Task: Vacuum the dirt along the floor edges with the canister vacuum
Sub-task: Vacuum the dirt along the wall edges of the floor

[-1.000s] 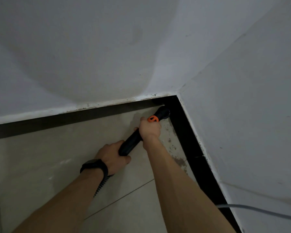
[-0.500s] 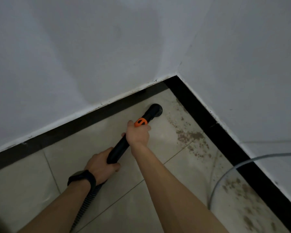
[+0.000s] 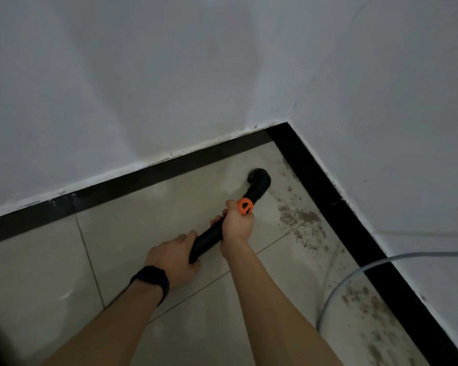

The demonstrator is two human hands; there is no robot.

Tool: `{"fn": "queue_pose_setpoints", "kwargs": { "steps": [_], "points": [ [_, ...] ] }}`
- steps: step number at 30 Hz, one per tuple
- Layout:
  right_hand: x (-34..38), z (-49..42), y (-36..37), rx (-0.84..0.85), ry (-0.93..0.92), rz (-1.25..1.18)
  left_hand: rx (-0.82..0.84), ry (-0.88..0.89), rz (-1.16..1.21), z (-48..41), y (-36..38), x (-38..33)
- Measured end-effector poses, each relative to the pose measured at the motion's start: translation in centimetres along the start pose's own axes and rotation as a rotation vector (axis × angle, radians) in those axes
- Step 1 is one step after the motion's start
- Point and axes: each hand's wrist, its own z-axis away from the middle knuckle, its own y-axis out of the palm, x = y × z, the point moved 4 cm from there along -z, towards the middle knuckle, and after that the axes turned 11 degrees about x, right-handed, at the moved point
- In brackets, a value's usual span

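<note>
A black vacuum hose handle (image 3: 209, 237) with an orange slider (image 3: 245, 206) ends in a bent nozzle (image 3: 259, 180) that touches the beige floor tile near the room corner. My right hand (image 3: 237, 224) grips the handle just behind the orange slider. My left hand (image 3: 173, 257), with a black band on the wrist, grips the lower end of the handle where the ribbed hose (image 3: 114, 298) starts. Brown dirt (image 3: 300, 220) lies on the tile to the right of the nozzle, along the black skirting (image 3: 325, 191).
White walls meet at the corner (image 3: 288, 120), with black skirting along both. A grey cable (image 3: 354, 273) curves from the right wall down over the floor. More dirt (image 3: 368, 307) is scattered along the right edge near the cable.
The view has shifted so the corner sits farther off. The nozzle has drawn back from the corner onto the open tile, and the dirt along the right skirting has come into view.
</note>
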Motion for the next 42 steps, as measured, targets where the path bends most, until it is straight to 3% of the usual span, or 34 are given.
{"fn": "queue_pose_setpoints", "kwargs": {
  "steps": [11, 21, 24, 37, 42],
  "points": [
    [3.6, -3.5, -1.3, -0.101, -0.033, 0.091, -0.018, 0.058, 0.107, -4.8, -0.2, -2.7],
    [6.0, -4.4, -0.3, -0.187, -0.032, 0.374, 0.09, 0.065, 0.399, -6.5, -0.9, -2.7],
    [7.8, -8.1, -1.1, -0.272, -0.05, 0.524, 0.117, 0.094, 0.523, -10.7, 0.3, -4.4],
    [9.7, -9.9, 1.9, -0.152, -0.101, 0.737, 0.022, 0.026, 0.686, -11.5, -0.9, -4.3],
    [9.7, -10.7, 2.4, -0.093, -0.101, 0.574, -0.03, 0.008, 0.667, -11.9, -1.1, -4.4]
  ]
}}
